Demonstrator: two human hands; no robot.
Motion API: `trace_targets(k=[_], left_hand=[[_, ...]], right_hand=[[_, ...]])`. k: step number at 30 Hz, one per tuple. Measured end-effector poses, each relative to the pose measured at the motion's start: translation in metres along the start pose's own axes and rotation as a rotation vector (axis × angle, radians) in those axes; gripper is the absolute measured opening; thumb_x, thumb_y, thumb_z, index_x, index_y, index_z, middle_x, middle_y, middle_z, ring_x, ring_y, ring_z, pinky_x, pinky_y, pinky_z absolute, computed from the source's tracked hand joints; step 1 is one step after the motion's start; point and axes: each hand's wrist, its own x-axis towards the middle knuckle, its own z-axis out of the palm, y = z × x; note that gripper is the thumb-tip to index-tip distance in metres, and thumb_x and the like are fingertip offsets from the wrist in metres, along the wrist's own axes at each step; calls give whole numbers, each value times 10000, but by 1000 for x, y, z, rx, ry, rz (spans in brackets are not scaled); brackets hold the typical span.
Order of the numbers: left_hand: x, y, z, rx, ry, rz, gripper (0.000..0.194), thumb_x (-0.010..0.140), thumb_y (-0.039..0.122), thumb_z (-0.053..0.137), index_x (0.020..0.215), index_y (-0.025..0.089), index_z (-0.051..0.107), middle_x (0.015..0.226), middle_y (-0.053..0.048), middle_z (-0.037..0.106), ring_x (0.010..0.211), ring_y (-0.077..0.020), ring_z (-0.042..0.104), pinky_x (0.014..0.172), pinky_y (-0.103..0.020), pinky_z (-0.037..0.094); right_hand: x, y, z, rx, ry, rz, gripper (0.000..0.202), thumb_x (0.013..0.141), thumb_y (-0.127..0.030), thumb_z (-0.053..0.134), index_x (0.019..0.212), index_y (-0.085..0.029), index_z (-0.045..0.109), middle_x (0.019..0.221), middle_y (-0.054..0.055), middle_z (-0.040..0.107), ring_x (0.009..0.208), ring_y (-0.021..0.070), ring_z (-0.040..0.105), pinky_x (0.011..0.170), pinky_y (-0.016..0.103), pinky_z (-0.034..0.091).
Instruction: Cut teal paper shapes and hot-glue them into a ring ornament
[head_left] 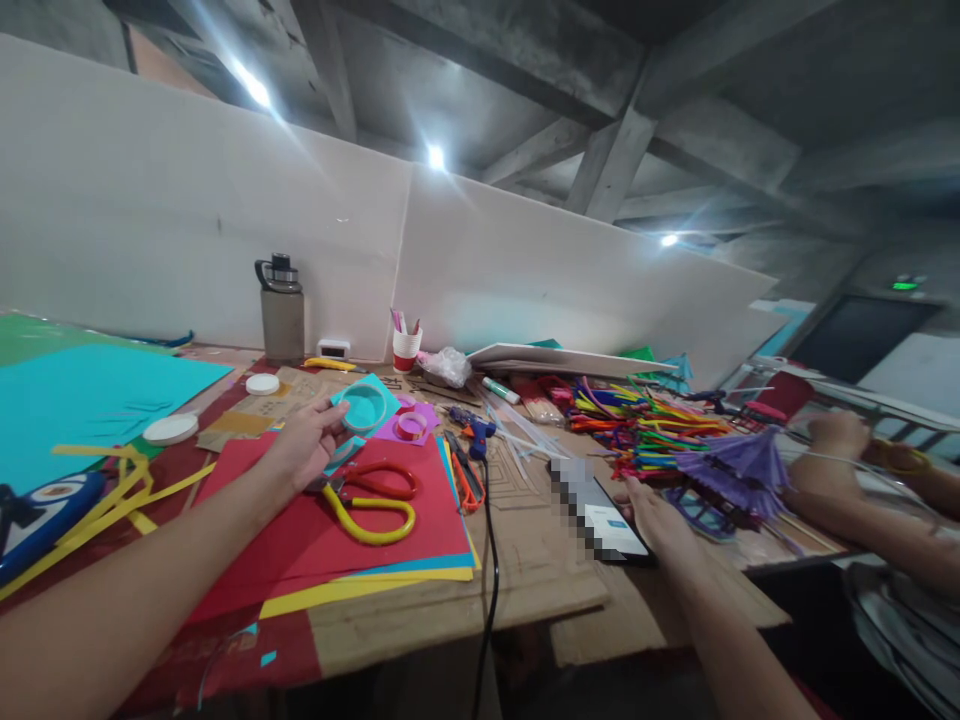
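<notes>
My left hand (309, 447) pinches a cyan piece of paper (390, 390) together with a pale round ring (364, 408) that frames part of it. Just below are scissors (371, 505) with one red and one yellow handle loop, lying on red paper sheets (262, 540). At the right, my right hand (664, 525) is closed at the right edge of a smartphone (611, 530) with a lit screen, partly pixelated. Whether the phone rests on the cardboard or is lifted slightly, I cannot tell. A purple folded-paper model (731, 470) stands beyond that hand.
A blue glue gun (478, 435) trails a black cord (489, 570) over the table's front edge. Colourful pipe cleaners (660, 430) are heaped at right, near another person's hand (832, 450). A bottle (283, 315) and a paper cup (406, 350) stand at the back.
</notes>
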Motion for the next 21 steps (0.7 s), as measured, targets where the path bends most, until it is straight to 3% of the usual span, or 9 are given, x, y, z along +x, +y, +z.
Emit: trace_targets(k=[5, 8, 12, 16, 18, 21], left_hand=[[0, 0, 0, -20, -5, -8, 78, 791, 112, 557, 854, 154, 572, 731, -42, 676, 600, -151, 647, 575, -315, 566], [1, -1, -1, -11, -5, -7, 84, 789, 111, 555, 856, 157, 576, 730, -41, 671, 595, -154, 646, 575, -318, 567], [1, -1, -1, -19, -18, 5, 77, 790, 108, 556, 846, 154, 580, 735, -43, 669, 607, -154, 649, 591, -326, 570], [-1, -1, 2, -46, 6, -8, 97, 784, 86, 556, 857, 141, 588, 729, -51, 668, 598, -155, 647, 575, -316, 568], [-2, 0, 4, -52, 8, -17, 104, 780, 80, 557, 859, 141, 586, 727, -52, 669, 600, -160, 650, 561, -312, 567], [-4, 2, 5, -41, 13, -18, 109, 783, 92, 558, 870, 154, 580, 745, -49, 674, 609, -166, 654, 549, -320, 568]], right_hand=[[-18, -2, 1, 101, 176, -55, 501, 844, -484, 283, 940, -131, 625, 925, 162, 669, 858, 268, 616, 754, 347, 440], [-33, -5, -1, 92, 320, -197, 481, 857, -460, 283, 979, -149, 630, 1009, 140, 640, 978, 263, 556, 855, 346, 399], [-51, -9, -3, 43, 426, -416, 492, 883, -463, 275, 905, -152, 655, 934, 126, 618, 916, 245, 541, 867, 347, 382], [-70, -26, -4, 87, 528, -471, 443, 896, -433, 302, 921, -141, 634, 943, 130, 606, 921, 247, 536, 869, 347, 381], [-83, -46, -2, 177, 489, -541, 369, 890, -416, 354, 920, -159, 617, 950, 116, 617, 916, 233, 551, 849, 328, 395], [-107, -90, 5, 294, 277, -672, 275, 882, -380, 424, 909, -185, 616, 915, 81, 639, 875, 209, 572, 796, 304, 418]])
